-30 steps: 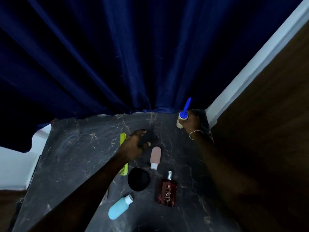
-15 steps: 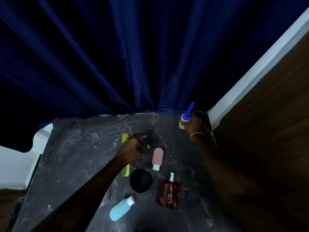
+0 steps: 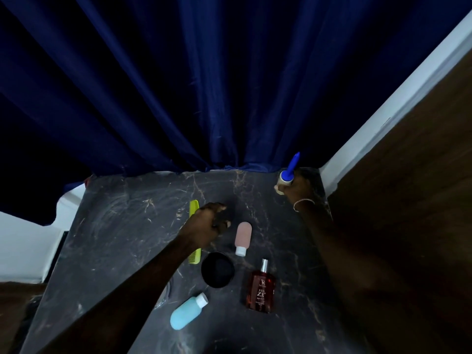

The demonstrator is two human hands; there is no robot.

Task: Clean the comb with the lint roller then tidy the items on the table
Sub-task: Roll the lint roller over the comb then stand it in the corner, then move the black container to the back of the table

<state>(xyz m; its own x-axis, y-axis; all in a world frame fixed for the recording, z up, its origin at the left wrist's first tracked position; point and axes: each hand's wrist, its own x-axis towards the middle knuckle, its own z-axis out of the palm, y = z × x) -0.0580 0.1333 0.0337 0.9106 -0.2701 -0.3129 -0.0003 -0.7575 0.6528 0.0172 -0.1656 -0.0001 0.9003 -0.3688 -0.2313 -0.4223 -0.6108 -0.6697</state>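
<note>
A yellow-green comb (image 3: 194, 209) lies lengthwise on the dark marble table (image 3: 115, 226); its middle is hidden under my left hand (image 3: 204, 224). That hand hovers over the comb with fingers loosely curled, thumb and forefinger apart, and nothing visible in it. At the far right corner my right hand (image 3: 297, 186) grips the lint roller (image 3: 284, 178), which stands upright with its blue handle pointing up.
A pink bottle (image 3: 243, 237), a black round lid or jar (image 3: 217, 270), a red perfume bottle (image 3: 261, 288) and a light blue bottle (image 3: 187, 311) lie near the middle. A blue curtain (image 3: 204, 98) hangs behind; a white-edged wooden wall (image 3: 408, 175) stands at the right.
My left hand has curled its fingers slightly over the comb. The right hand holds the lint roller in the same corner spot.
</note>
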